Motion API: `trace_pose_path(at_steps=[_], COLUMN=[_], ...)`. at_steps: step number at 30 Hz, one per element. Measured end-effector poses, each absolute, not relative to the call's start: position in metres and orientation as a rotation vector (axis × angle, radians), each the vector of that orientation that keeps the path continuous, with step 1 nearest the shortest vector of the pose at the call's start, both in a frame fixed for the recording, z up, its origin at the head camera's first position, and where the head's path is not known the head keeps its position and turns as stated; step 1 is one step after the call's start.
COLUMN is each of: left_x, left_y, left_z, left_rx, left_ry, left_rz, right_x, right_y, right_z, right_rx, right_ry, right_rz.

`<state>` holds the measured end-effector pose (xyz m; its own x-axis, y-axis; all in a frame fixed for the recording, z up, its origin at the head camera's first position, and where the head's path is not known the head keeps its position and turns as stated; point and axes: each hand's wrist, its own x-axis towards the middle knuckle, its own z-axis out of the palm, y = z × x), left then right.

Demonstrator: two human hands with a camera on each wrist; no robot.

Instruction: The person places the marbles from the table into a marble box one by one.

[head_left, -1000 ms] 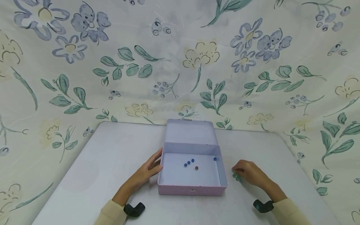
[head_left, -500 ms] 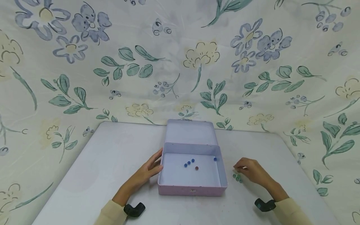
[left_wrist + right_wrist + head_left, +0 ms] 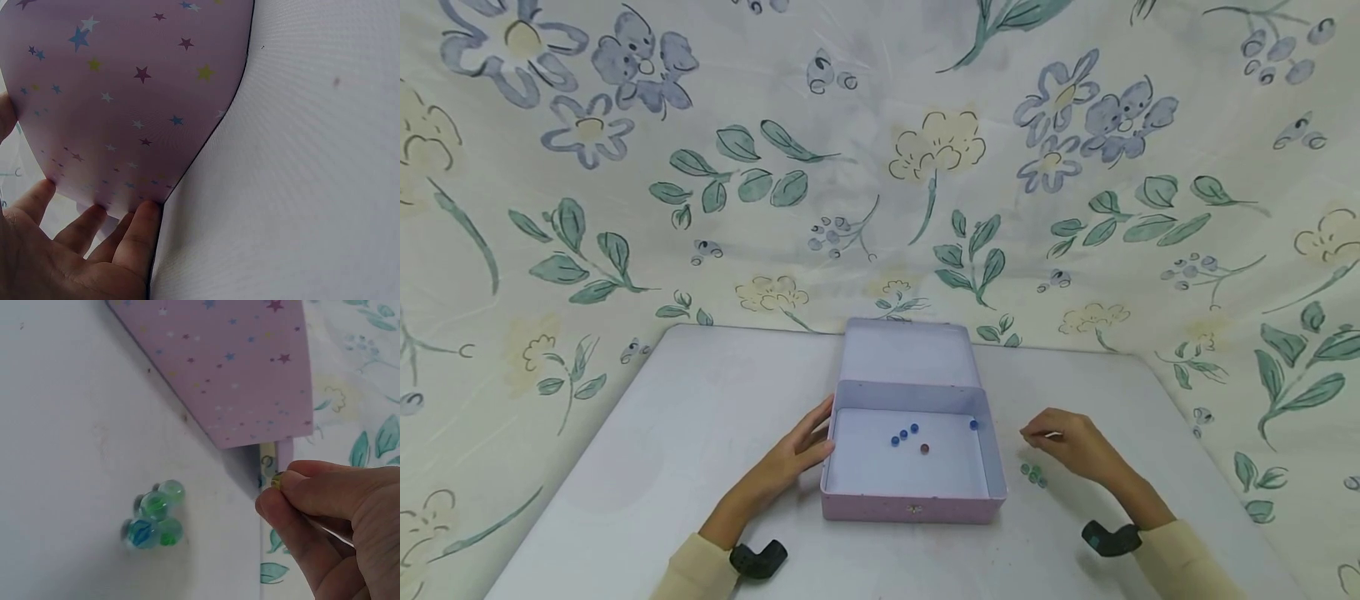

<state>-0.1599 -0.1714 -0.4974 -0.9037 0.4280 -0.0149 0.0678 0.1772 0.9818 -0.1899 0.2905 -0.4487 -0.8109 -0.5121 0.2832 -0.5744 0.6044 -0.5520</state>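
A pink tin box (image 3: 880,507) with a star print (image 3: 142,112) stands with its lid (image 3: 910,354) raised. On its pale floor lie several blue marbles (image 3: 903,435) and one brownish-red marble (image 3: 924,449). My left hand (image 3: 793,450) rests its fingertips against the box's left side, fingers spread. To the right of the box, my right hand (image 3: 1067,442) pinches a small yellowish marble (image 3: 277,480) between thumb and forefinger, mostly covered by them. Below that hand, several clear marbles (image 3: 154,505) with green or blue swirls sit clustered on the table.
The white table (image 3: 715,375) runs back to a hanging floral cloth (image 3: 850,167), which also drapes both sides. The box's right wall (image 3: 995,454) stands between the right hand and the marbles inside.
My right hand has lifted up and away from the marble cluster with a marble between its fingertips, leaving the others uncovered. My left hand and the box have stayed put.
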Motion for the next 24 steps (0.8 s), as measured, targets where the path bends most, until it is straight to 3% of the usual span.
trace_pose_path(at_steps=[24], left_x=[-0.158], left_y=[-0.170], left_z=[-0.494], left_rx=[0.442], left_ry=[2.162], left_rz=[1.791], right_x=[-0.213], right_y=[0.236], right_z=[-0.408], right_rx=[1.094], right_ry=[-2.722], right_rz=[1.071])
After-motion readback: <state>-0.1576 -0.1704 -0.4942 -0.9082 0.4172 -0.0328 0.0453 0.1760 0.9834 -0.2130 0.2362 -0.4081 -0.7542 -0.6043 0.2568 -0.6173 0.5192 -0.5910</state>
